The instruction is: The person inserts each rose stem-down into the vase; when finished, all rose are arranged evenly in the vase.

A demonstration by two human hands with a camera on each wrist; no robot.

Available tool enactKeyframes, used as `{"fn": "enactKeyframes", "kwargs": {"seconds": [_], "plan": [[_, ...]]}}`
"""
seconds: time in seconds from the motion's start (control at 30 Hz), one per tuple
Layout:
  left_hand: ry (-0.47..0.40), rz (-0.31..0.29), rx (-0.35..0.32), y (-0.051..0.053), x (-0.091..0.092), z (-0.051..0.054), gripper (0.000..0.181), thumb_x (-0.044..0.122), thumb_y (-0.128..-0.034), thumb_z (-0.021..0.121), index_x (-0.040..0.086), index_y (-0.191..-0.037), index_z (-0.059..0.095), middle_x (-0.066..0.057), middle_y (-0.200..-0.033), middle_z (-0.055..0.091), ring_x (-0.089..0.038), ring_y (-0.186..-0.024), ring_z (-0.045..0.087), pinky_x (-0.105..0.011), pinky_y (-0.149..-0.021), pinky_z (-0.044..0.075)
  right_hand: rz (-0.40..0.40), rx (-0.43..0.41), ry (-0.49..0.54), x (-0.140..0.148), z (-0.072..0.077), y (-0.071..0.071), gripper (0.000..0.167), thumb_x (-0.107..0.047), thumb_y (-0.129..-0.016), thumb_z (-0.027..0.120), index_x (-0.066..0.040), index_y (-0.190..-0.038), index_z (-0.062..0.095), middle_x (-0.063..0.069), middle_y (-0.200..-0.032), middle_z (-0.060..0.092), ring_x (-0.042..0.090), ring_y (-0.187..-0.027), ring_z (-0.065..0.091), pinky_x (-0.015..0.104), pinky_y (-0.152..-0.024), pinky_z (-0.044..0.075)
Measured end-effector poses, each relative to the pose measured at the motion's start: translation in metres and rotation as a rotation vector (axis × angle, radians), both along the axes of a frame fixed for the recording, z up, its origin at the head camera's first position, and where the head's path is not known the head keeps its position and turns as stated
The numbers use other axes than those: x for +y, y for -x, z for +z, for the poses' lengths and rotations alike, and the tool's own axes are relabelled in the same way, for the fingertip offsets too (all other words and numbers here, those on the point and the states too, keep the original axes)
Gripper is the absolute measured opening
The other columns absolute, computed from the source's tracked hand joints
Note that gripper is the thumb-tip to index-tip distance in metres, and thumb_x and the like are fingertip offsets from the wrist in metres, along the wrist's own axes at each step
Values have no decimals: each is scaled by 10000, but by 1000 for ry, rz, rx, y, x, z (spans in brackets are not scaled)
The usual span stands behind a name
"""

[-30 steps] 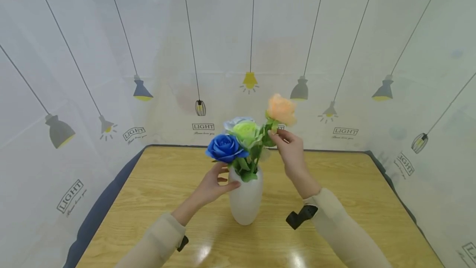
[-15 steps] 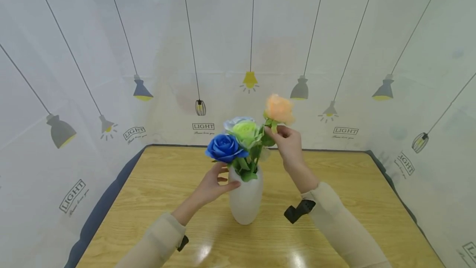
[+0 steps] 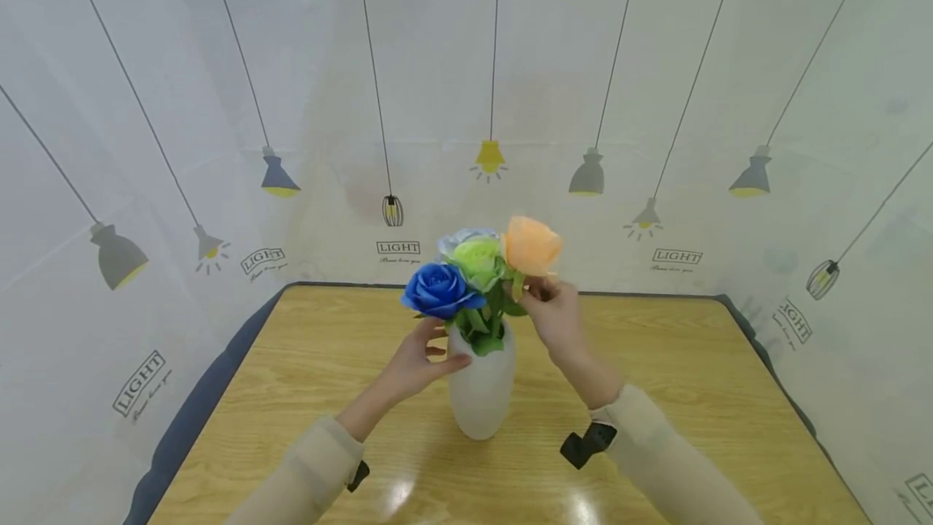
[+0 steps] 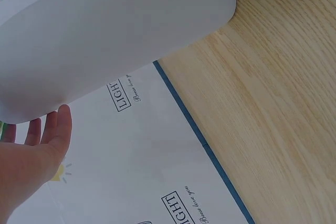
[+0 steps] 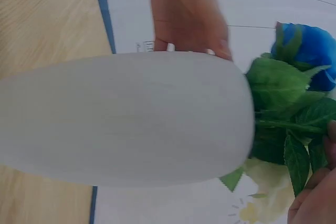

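A white vase point(image 3: 483, 395) stands upright on the wooden table. My left hand point(image 3: 419, 359) holds its upper left side, thumb across the front and fingertips against the wall in the left wrist view. In the vase are a blue rose point(image 3: 440, 290), a light green rose point(image 3: 477, 260) and a pale blue flower partly hidden behind it. With my right hand point(image 3: 557, 318) I pinch the stem of an orange rose point(image 3: 532, 245), just under its bloom, to the right of the others. The right wrist view shows a green stem point(image 5: 286, 125) entering the vase mouth.
The wooden table point(image 3: 306, 395) has a dark blue edge along its back and sides. Behind it hangs a white cloth backdrop point(image 3: 437, 87) printed with lamps and "LIGHT" labels. Black straps sit at both cuffs.
The orange rose has come down and to the left with my right hand, and now sits close beside the green rose. My left hand and the vase have stayed put.
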State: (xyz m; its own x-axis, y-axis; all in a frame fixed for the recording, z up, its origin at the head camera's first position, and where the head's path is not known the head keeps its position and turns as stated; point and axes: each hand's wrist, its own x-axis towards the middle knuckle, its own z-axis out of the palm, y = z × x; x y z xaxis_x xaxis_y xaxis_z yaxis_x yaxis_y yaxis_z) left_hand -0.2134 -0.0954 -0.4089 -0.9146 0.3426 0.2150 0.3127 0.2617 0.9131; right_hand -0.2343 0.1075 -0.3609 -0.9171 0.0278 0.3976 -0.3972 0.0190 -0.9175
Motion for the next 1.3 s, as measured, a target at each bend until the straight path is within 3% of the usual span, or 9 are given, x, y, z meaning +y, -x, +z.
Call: {"fn": "enactKeyframes", "kwargs": {"seconds": [0.1,0.2,0.33,0.43,0.77,1.3], "plan": [[2,8,11,6,-1,-11,577,109,-763,697,-28,-1237,397,-185,-1231,428,-339,-1100,427,-473,-841,407,28,30,-39,-2,-3,-10,136,72,-802,586,90,-683,523,19,-521,277,90,-478,249,193,-440,234],[-11,10,12,8,0,-14,585,105,-757,701,-32,-1237,395,-189,-1231,428,-349,-1101,423,-484,-840,404,50,64,-80,-2,-8,-17,240,135,-787,539,67,-589,422,3,-511,271,69,-466,248,182,-437,228],[-10,6,4,1,1,-2,576,63,-762,686,-57,-1238,386,-213,-1239,415,-373,-1109,407,-500,-848,392,36,99,-122,-3,-15,-18,335,187,-740,515,17,-525,323,-3,-503,288,60,-466,261,174,-440,239],[-2,2,-2,-1,1,1,565,65,-768,680,-54,-1237,388,-209,-1243,412,-371,-1113,404,-493,-853,391,39,92,-149,-3,-20,-19,345,191,-730,508,-4,-526,310,1,-501,283,68,-465,258,182,-439,237],[-2,-7,2,-1,0,1,582,63,-773,676,-54,-1255,371,-214,-1250,404,-382,-1116,396,-502,-854,386,43,27,-177,-4,-34,-22,324,197,-711,481,-23,-541,315,8,-499,265,69,-455,250,181,-433,237],[0,-12,10,-1,1,1,574,56,-774,673,-53,-1253,377,-214,-1261,395,-388,-1116,394,-497,-851,390,64,-8,-142,-2,-40,-23,340,216,-696,436,-29,-535,264,-4,-490,231,63,-441,221,188,-436,215]]}}
